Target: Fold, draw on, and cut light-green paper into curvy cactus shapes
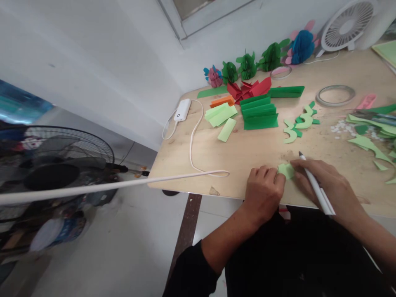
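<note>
At the table's front edge, my left hand (265,189) is closed, its thumb and finger pinching the left side of a small light green paper cutout (286,170). My right hand (332,185) has its fingertips on the right side of that same cutout. A white pen (316,187) with a dark tip is tucked in my right hand, its tip pointing up and away from the paper. Just beyond lie wavy light green cutouts (306,120) and darker green cutouts (298,132). Part of the held paper is hidden by my fingers.
Folded dark green paper (260,113), light green strips (221,114) and red folded paper (249,88) lie further back. Paper animals (247,66) line the wall beside a small fan (346,27). Paper scraps (371,144) and a tape roll (335,95) are right. A white cable (192,142) crosses left.
</note>
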### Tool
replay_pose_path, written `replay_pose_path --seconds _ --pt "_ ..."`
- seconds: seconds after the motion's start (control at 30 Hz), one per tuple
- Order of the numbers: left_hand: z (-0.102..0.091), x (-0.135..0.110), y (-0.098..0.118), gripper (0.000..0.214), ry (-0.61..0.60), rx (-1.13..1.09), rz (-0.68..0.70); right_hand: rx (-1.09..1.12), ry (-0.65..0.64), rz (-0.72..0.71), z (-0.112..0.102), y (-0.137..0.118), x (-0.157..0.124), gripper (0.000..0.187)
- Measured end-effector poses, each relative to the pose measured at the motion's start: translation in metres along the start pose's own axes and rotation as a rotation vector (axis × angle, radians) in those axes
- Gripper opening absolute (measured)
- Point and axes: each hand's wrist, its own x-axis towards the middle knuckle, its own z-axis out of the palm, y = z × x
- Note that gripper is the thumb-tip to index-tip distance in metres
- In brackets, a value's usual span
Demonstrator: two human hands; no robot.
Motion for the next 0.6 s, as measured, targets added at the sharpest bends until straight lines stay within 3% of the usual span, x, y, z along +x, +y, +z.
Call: replay_pose_path --seconds 0.17,0.37,0.6 --pt "-0.004 0.001 -0.012 0.022 -0.036 0.049 0.130 -0.001 -0.038 -0.025 0.002 0.006 0.008 0.020" --pt "-0.006 -0.001 -0.035 0.029 -0.013 0.072 0.325 0.034 -0.034 -0.026 0.000 0.000 -0.005 0.018" --pt "0.002 -0.009 -0.043 0.024 -0.032 0.007 0.340 0.061 -0.042 -0.049 -0.006 -0.013 -0.023 0.021"
